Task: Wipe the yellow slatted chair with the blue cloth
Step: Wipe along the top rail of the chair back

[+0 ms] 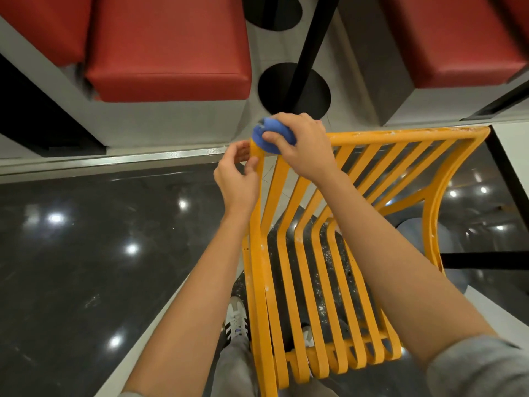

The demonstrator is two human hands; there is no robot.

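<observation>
With the left hand [237, 179] pinching the chair [315, 253] frame steady, the right hand [303, 147], fingers curled round the bunched cloth [267, 136], should press firmly along the top rail.

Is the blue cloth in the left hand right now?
No. The right hand grips the bunched blue cloth at the chair's top corner, while the left hand holds the outer slat.

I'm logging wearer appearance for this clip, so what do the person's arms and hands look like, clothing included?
Both forearms are bare. The right arm shows a grey sleeve pushed up near the elbow; a grey edge shows at the left arm's lower end too. The left hand and right hand are ungloved, with no ring, watch or bracelet visible.
</observation>
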